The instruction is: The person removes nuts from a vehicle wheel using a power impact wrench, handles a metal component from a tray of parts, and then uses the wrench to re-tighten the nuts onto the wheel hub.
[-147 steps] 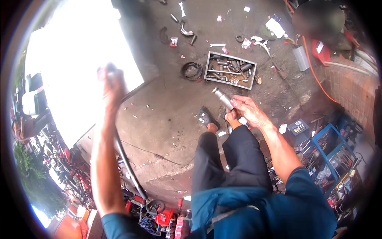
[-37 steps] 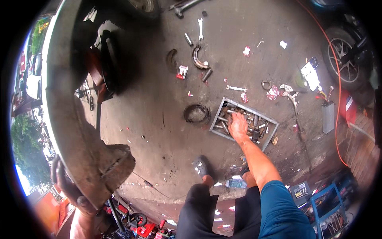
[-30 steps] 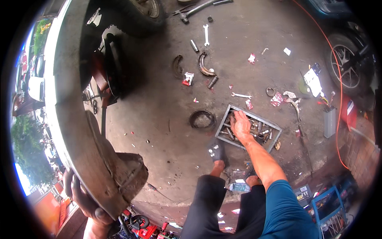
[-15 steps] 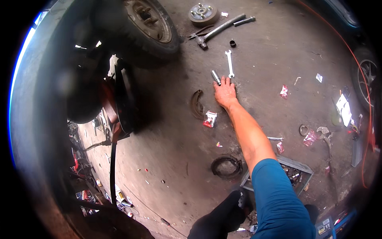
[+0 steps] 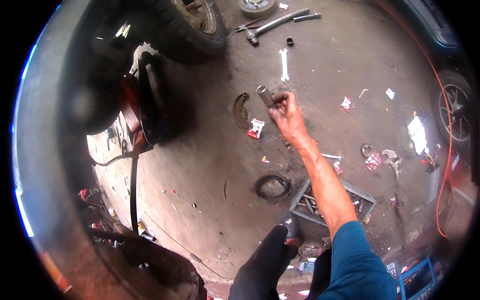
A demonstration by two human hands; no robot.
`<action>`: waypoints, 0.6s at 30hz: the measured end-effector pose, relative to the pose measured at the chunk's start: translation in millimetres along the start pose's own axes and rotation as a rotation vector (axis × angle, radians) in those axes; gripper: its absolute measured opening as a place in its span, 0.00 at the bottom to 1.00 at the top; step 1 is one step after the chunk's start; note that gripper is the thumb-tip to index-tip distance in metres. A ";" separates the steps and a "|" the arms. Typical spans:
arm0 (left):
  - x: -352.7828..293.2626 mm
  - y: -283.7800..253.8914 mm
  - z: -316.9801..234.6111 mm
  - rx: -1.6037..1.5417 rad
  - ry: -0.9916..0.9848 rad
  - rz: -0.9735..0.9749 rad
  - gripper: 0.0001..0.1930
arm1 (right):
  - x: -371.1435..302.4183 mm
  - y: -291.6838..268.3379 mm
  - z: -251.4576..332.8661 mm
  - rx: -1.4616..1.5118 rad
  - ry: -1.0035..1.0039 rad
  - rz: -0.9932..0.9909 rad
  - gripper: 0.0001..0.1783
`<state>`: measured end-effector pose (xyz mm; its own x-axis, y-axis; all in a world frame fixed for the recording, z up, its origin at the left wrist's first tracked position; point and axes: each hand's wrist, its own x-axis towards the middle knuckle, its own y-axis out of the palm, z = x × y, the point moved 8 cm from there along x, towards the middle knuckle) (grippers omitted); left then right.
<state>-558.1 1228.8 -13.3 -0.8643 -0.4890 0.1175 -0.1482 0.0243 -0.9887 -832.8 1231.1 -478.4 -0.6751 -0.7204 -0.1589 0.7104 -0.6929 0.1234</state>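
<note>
1 socket (image 5: pixel 265 96) lifted in 1 right hand (image 5: pixel 288 116) | apparently 2 wrenches (image 5: pixel 284 65)

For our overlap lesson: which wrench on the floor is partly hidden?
The wrench beside the right forearm, which covers one end; the open-ended wrench nearer the hammer is fully visible.

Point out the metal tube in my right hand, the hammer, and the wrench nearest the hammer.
Metal tube (image 5: pixel 266 97): head view, its side.
Hammer (image 5: pixel 279 23): head view, its handle.
Wrench (image 5: pixel 284 65): head view, its shaft.
</note>
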 end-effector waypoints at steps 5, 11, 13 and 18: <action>-5.9 -7.6 -5.3 -0.072 0.004 -0.032 0.38 | -87.1 -20.4 102.3 0.174 0.016 0.074 0.30; -14.8 -12.0 -10.0 -0.101 0.008 0.046 0.39 | -190.9 -11.8 227.3 0.756 0.404 0.187 0.25; -8.4 -10.9 -14.1 -0.030 -0.007 0.092 0.39 | -225.6 -8.9 279.2 0.993 0.505 0.152 0.25; 2.1 -24.2 -22.0 -0.096 -0.227 0.127 0.29 | -290.2 11.5 409.5 1.178 0.570 0.172 0.24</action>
<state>-566.9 1246.4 12.9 -0.7509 -0.6591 -0.0416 -0.0993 0.1750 -0.9796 -710.2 1420.0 -29.8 -0.2106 -0.8886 -0.4074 -0.0145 -0.4139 0.9102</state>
